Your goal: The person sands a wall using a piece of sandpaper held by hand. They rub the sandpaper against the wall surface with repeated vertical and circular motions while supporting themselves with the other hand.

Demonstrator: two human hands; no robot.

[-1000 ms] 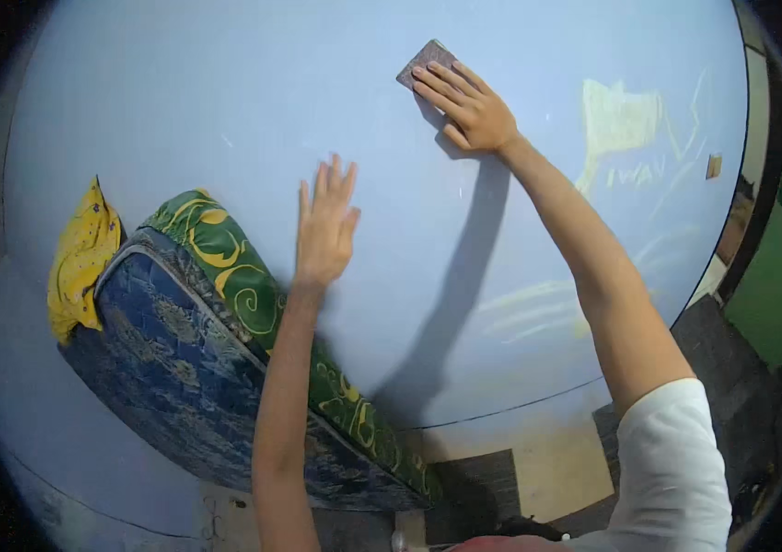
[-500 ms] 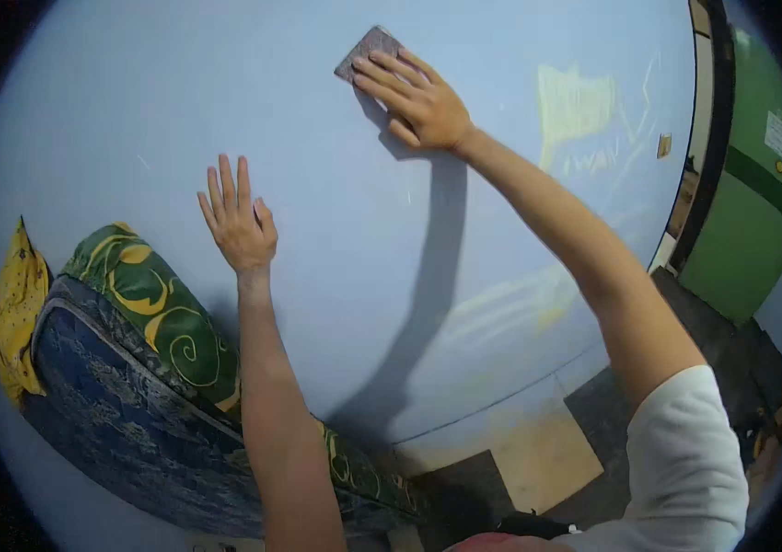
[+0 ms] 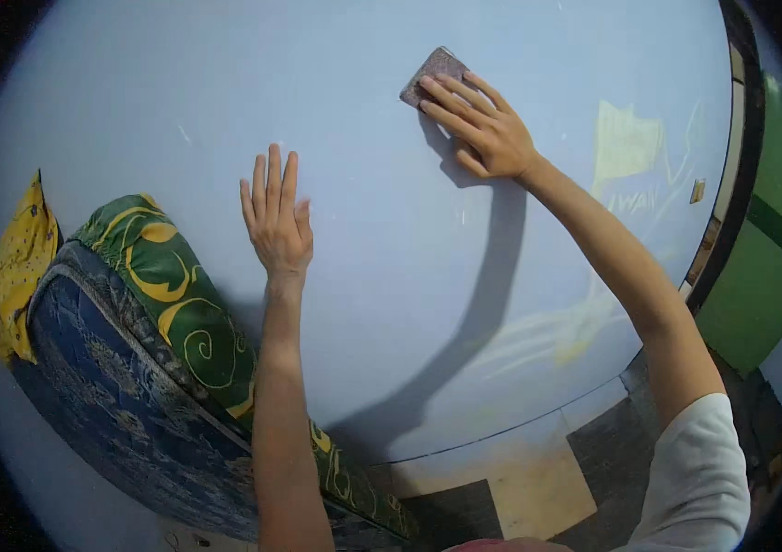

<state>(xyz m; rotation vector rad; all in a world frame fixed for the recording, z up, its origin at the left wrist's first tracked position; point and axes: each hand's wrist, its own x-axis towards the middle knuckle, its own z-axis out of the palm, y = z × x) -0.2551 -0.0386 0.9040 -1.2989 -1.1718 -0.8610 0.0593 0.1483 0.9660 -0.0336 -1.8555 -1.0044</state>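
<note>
My right hand [image 3: 487,133] reaches up to a pale blue wall [image 3: 354,294]. Its fingers lie stretched over a flat brown-grey rectangular pad [image 3: 440,72] and press it to the wall; whether it is a sponge or a sanding pad I cannot tell. Lower and to the left, my left hand [image 3: 280,230] has its fingers stretched upward, palm toward the wall, with nothing in it. Pale yellow chalk-like marks [image 3: 628,143] show on the wall right of the pad, and fainter streaks [image 3: 538,340] lie below them.
A dark blue patterned mattress [image 3: 115,386] leans at the left, topped by a green and yellow patterned cushion [image 3: 174,285]. Yellow cloth [image 3: 23,276] hangs at its far end. To the right are a wall switch [image 3: 697,190] and a green door [image 3: 750,304]. Light and dark floor tiles [image 3: 538,488] lie below.
The whole view has shifted, so the wall marks and both hands appear farther right. My right hand still presses the pad to the wall, and my left hand stays open.
</note>
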